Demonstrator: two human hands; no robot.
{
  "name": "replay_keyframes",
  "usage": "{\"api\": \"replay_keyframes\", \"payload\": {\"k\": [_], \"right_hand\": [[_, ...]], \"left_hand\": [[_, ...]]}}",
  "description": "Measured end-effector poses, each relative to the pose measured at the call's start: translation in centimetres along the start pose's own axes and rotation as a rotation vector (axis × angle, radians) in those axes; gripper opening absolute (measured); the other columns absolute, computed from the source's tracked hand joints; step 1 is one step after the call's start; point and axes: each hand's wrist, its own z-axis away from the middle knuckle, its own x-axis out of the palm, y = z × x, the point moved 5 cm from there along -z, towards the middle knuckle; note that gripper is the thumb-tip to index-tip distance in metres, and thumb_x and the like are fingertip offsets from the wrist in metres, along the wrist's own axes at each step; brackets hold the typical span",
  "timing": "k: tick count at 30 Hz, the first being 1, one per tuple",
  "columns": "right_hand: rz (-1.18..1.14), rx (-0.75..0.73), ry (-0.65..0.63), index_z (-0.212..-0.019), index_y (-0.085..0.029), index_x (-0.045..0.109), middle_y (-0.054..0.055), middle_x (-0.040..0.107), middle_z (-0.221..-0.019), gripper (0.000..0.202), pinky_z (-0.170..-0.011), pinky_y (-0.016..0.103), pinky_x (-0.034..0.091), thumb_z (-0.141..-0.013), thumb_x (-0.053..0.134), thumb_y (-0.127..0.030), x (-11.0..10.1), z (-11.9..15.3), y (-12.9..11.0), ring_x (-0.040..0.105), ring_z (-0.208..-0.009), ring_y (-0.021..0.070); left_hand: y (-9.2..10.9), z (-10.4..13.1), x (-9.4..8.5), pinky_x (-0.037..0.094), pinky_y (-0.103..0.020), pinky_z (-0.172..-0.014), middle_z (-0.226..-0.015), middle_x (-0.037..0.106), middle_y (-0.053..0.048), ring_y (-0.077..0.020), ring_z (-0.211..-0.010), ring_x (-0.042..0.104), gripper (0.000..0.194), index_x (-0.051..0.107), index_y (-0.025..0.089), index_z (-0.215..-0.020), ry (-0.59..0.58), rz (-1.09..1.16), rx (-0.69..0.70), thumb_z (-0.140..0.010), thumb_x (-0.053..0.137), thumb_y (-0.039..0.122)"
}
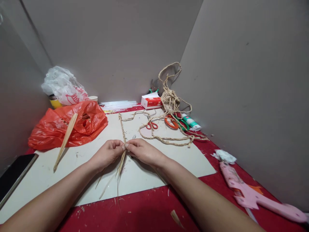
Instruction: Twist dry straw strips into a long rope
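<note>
A braided straw cord (122, 129) runs down the white board toward me. My left hand (111, 151) pinches it from the left, thumb and forefinger closed. From the right, my right hand (138, 149) pinches the same spot, so the fingertips of both hands nearly touch. Below them hang the loose unbraided straw strands (122, 162), spreading toward the board's front edge. At its far end the braid joins a thinner cord that curves right across the board. The exact grip between the fingertips is partly hidden.
Left lie a red plastic bag (94, 129), a flat straw strip (66, 140) and a black-screened device (15, 177). Behind stand a tissue box (151, 102) and a tangled rope heap (170, 100). Orange-handled scissors (171, 123) lie right of centre; a pink glue gun (251, 195) is farther right.
</note>
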Motion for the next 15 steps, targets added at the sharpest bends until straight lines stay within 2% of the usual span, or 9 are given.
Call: {"api": "replay_keyframes", "payload": {"k": [3, 6, 11, 15], "right_hand": [[0.129, 0.05, 0.022, -0.06, -0.014, 0.049, -0.003, 0.039, -0.054, 0.029, -0.05, 0.022, 0.026, -0.085, 0.043, -0.028, -0.5, -0.4, 0.3, 0.033, -0.051, 0.008], [0.175, 0.065, -0.016, -0.061, -0.013, 0.054, -0.002, 0.045, -0.055, 0.03, -0.052, 0.022, 0.028, -0.085, 0.042, -0.027, -0.5, -0.7, 0.8, 0.038, -0.052, 0.0085], [0.081, 0.046, -0.066, -0.054, -0.015, 0.046, -0.004, 0.042, -0.049, 0.028, -0.049, 0.022, 0.027, -0.08, 0.043, -0.026, -0.4, -0.9, 1.3, 0.034, -0.047, 0.0072], [-0.03, 0.099, -0.017, -0.052, -0.014, 0.049, -0.005, 0.04, -0.045, 0.023, -0.045, 0.021, 0.023, -0.074, 0.044, -0.017, -0.2, -0.9, 1.5, 0.03, -0.042, 0.0056]], "left_hand": [[-0.1, -0.2, -0.2, 0.02, -0.019, -0.045, -0.052, 0.042, 0.007, -0.0039, -0.044, 0.029, 0.025, 0.051, 0.015, -0.073, 0.012, -0.093, 0.062, -0.076, 0.059, 0.038], [-0.1, -0.4, -0.2, 0.027, -0.02, -0.051, -0.062, 0.053, 0.002, -0.0059, -0.051, 0.037, 0.022, 0.054, 0.013, -0.072, -0.002, -0.205, 0.116, -0.078, 0.055, 0.034], [0.5, -0.2, -0.3, 0.029, -0.021, -0.052, -0.062, 0.051, 0.002, -0.0085, -0.054, 0.039, 0.021, 0.054, 0.014, -0.072, 0.041, -0.429, 0.173, -0.078, 0.049, 0.033], [1.1, 0.3, -0.6, 0.03, -0.022, -0.054, -0.06, 0.052, 0.001, -0.0106, -0.056, 0.042, 0.021, 0.056, 0.014, -0.07, 0.08, -0.641, 0.164, -0.078, 0.045, 0.03]]}}
